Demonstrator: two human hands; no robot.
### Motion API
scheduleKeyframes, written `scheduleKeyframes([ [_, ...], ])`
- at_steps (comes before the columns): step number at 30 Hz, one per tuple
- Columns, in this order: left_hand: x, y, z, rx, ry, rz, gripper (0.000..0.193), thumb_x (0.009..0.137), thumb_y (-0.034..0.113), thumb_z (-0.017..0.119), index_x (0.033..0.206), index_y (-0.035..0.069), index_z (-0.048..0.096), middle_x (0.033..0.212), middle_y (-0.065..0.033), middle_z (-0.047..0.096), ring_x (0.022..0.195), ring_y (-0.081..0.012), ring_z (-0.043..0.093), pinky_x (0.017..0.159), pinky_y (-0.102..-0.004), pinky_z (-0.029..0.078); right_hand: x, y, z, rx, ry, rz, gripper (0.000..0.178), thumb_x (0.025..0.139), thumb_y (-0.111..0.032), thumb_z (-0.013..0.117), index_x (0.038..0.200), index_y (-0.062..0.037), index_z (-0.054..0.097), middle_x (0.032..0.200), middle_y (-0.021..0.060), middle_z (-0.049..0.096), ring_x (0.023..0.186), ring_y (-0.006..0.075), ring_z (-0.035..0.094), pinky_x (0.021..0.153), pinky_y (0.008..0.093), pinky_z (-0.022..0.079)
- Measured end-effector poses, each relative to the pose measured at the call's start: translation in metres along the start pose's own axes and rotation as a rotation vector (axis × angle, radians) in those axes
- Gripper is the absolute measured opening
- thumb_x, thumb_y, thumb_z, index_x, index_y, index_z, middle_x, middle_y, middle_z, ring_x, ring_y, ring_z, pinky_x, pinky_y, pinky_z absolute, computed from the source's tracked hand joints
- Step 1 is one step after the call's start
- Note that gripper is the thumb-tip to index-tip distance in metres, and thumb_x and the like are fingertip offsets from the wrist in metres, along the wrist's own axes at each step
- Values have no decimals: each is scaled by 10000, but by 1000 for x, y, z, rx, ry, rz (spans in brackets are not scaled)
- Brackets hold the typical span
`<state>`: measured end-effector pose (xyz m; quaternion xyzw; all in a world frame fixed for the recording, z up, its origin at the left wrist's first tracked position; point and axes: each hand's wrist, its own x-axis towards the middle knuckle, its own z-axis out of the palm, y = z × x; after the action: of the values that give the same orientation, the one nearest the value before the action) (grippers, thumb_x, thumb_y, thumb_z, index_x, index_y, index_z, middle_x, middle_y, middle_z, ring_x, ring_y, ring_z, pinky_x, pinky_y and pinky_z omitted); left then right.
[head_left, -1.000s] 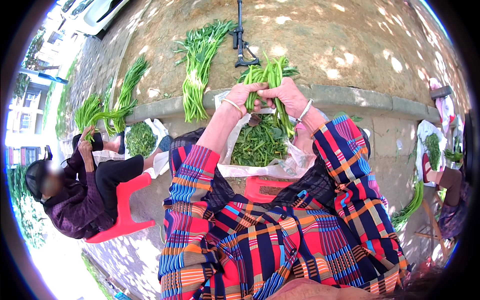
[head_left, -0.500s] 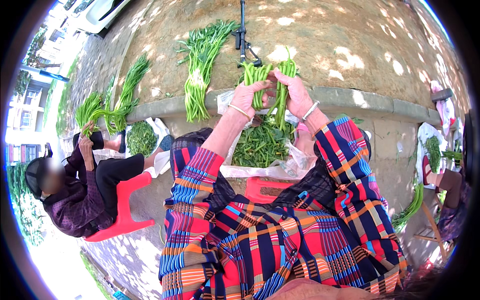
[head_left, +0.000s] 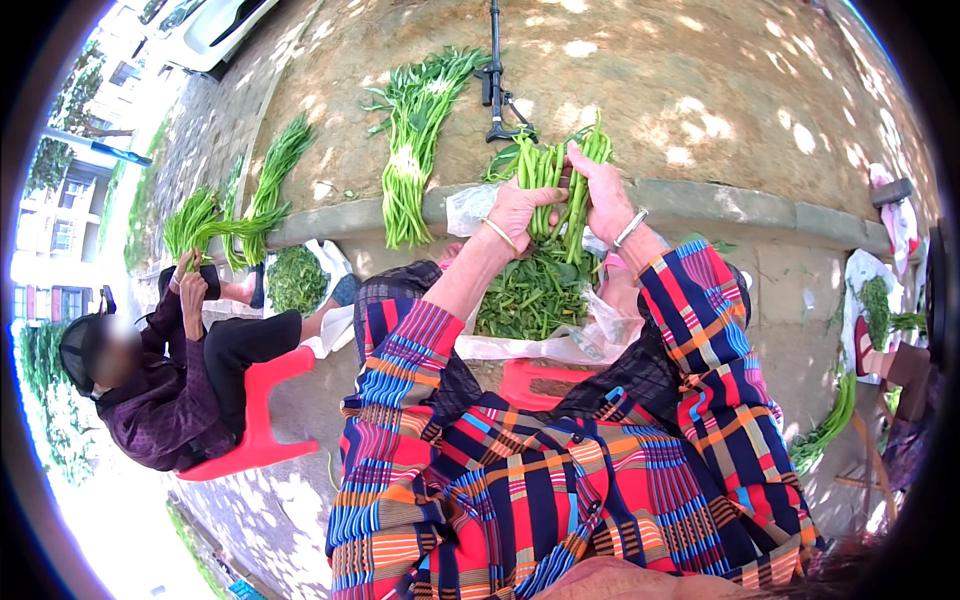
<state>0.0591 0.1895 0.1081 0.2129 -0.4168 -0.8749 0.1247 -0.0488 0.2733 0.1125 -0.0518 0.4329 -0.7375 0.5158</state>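
Both hands are raised over a heap of picked green leaves (head_left: pixel 530 300), which lies on a white plastic bag (head_left: pixel 520 346) between my knees. My left hand (head_left: pixel 515 214) is closed round a bunch of green stems (head_left: pixel 541 163), thumb across them. Beside it my right hand (head_left: pixel 606 203) grips a second bunch of green stems (head_left: pixel 596 143), its lower ends hanging over the heap. The two bunches stand nearly side by side, tops pointing away from me. Some fingers are hidden behind the stems.
Beyond a stone kerb (head_left: pixel 735 202) lies a large bundle of leafy stems (head_left: pixel 410 140), near a black pole with a foot (head_left: pixel 495 90). A person on a red stool (head_left: pixel 260 420) handles greens at left. Another person sits at far right.
The two bunches have come closer together, narrowing the gap between them. The whole view has shifted slightly, and both hands still grip their stems.
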Motion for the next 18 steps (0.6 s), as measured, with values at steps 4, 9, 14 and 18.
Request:
scheduleKeyframes([
  [4, -1, 1, 3, 49, 37, 19, 301, 724, -65, 598, 1002, 35, 543, 802, -47, 598, 557, -121, 546, 446, -221, 429, 2, 2, -2, -84, 19, 9, 324, 847, -344, 527, 891, -25, 554, 748, 72, 568, 574, 193, 556, 416, 333, 477],
  [9, 1, 9, -7, 48, 48, -30, 263, 721, -44, 598, 973, 4, 539, 739, -65, 595, 468, -119, 502, 430, -226, 422, 2, -1, -4, -118, 4, 41, 320, 847, -337, 533, 913, -24, 556, 787, 73, 584, 620, 189, 565, 529, 314, 486],
  [14, 4, 28, -16, -51, 146, -36, 162, 723, -19, 591, 876, 16, 551, 669, -47, 555, 454, -119, 488, 395, -254, 395, 1, -4, 0, 61, -4, 58, 305, 830, -279, 568, 887, 21, 564, 786, 127, 619, 559, 188, 578, 502, 285, 476],
  [18, 7, 40, -36, -76, 198, -6, 122, 752, 23, 582, 857, -32, 551, 684, -63, 554, 481, -109, 482, 418, -249, 393, 0, -4, -3, -114, -36, 54, 243, 804, -218, 604, 850, 19, 578, 745, 115, 622, 522, 147, 565, 441, 237, 431],
])
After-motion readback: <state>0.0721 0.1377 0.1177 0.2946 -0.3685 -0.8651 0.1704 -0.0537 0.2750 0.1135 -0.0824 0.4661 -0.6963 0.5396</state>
